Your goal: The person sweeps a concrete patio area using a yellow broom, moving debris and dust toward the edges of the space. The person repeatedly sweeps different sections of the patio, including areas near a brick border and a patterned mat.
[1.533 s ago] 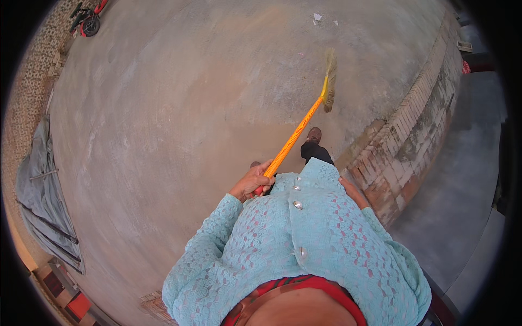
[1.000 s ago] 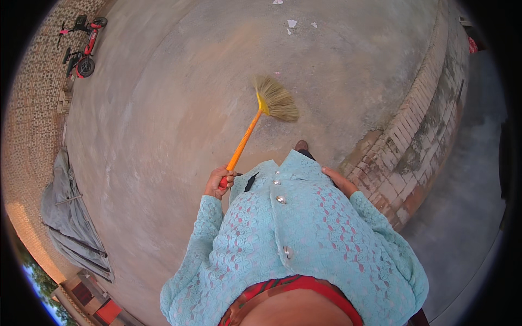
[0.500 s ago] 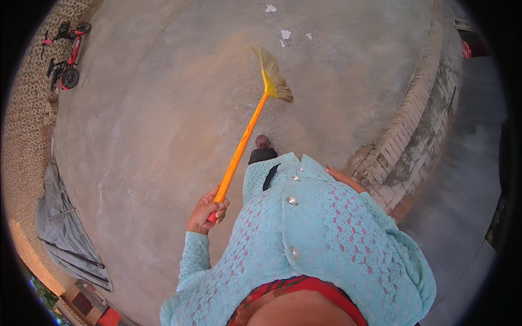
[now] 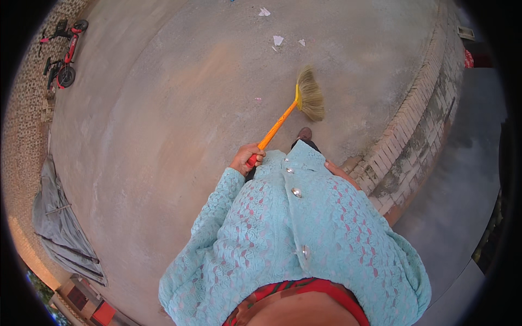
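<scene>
A broom with an orange handle [image 4: 280,124] is in my left hand [image 4: 249,157], whose fingers wrap round the red end of the handle. Its pale, fanned bristles [image 4: 311,96] touch the concrete ground, ahead of my brown shoe [image 4: 305,133]. My right hand [image 4: 338,170] lies against the right side of my light blue lace jacket [image 4: 272,217] and holds nothing that I can see. Part of that hand is hidden by the jacket, but the visible fingers look flat.
Several white paper scraps [image 4: 278,40] lie farther ahead, and a tiny pink bit [image 4: 258,99] is left of the bristles. A low brick edge [image 4: 405,127] curves along the right. At the left are a red scooter [image 4: 69,54] and a grey tarp [image 4: 61,217].
My left hand has moved right and forward with the broom. The bristles have swung to the right and a little nearer. My right hand stays at my side.
</scene>
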The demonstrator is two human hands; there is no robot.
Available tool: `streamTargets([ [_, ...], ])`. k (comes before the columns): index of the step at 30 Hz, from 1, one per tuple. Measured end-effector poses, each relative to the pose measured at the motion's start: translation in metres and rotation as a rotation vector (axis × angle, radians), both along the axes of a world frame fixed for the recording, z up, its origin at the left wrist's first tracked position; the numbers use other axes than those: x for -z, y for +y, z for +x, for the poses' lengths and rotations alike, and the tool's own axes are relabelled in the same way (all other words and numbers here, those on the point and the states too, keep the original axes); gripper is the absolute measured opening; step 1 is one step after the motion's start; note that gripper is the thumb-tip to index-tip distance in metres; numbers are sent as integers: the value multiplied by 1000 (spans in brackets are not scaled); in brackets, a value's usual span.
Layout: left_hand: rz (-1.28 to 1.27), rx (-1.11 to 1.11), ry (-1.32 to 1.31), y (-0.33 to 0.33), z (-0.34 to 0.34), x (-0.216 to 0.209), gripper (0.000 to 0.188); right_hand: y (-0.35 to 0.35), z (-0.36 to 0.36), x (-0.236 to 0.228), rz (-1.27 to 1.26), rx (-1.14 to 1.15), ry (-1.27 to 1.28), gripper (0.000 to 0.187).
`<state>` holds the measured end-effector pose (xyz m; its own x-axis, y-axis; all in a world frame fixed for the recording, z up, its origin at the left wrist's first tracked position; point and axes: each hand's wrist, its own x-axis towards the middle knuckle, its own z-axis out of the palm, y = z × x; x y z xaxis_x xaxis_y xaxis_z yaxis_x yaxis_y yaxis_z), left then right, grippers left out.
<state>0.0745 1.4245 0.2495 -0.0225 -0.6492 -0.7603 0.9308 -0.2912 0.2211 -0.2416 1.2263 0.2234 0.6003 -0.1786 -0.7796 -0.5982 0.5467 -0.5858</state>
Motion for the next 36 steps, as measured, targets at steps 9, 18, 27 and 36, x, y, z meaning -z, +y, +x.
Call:
streamTargets([
  [9, 243, -270, -166, 104, -8, -88, 52, -64, 17, 6, 8, -127, -59, 66],
  [18, 261, -245, -377, 124, -35, -195, 67, -80, 22, -4, -10, -154, -58, 65],
  [27, -85, -215, -108, 19, 19, -143, 56, -75, 2, 10, -63, -81, -70, 64],
  [36, -79, -118, 10, -109, 31, -17, 45, -58, -29, 34, -54, 94, -34, 64],
])
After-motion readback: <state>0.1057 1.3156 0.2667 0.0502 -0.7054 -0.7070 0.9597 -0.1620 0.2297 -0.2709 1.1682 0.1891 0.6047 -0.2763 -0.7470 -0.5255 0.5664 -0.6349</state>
